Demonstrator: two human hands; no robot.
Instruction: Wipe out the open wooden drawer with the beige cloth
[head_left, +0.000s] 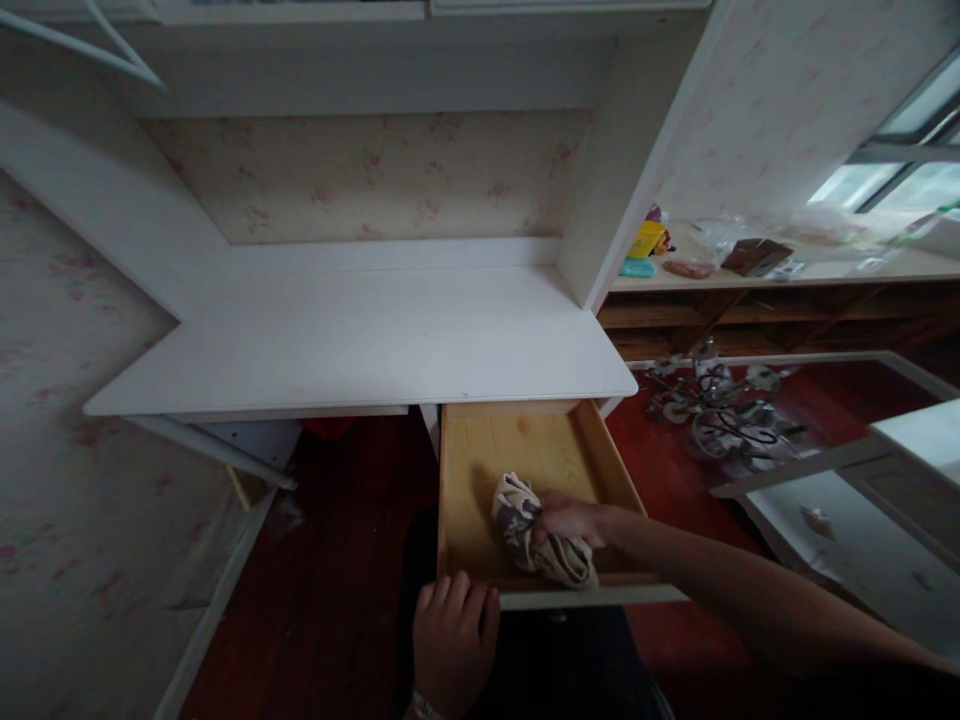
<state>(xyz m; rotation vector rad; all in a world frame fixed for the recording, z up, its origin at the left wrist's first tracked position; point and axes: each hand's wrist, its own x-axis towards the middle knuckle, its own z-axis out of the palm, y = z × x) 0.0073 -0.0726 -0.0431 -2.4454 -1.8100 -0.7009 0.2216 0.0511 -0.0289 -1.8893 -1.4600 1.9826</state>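
A pulled-out wooden drawer point(480, 445) extends from under the white desk point(405, 335). Inside its front part is a crumpled beige and grey patterned cloth point(516, 522). My right hand point(566, 518) reaches in from the right, its fingers wrapped round the cloth. At the drawer's front left corner, my left hand point(455, 625) has its fingers curled over the top of the front panel. A bracelet circles the left wrist. The cloth hides part of the drawer's bottom.
Right of the desk, a chandelier-like metal fixture point(724, 405) lies on the red floor point(832, 405). A low shelf point(787, 305) carries a yellow container point(646, 240), a brown box point(756, 257) and plastic bags. A white cabinet point(862, 520) stands at the lower right.
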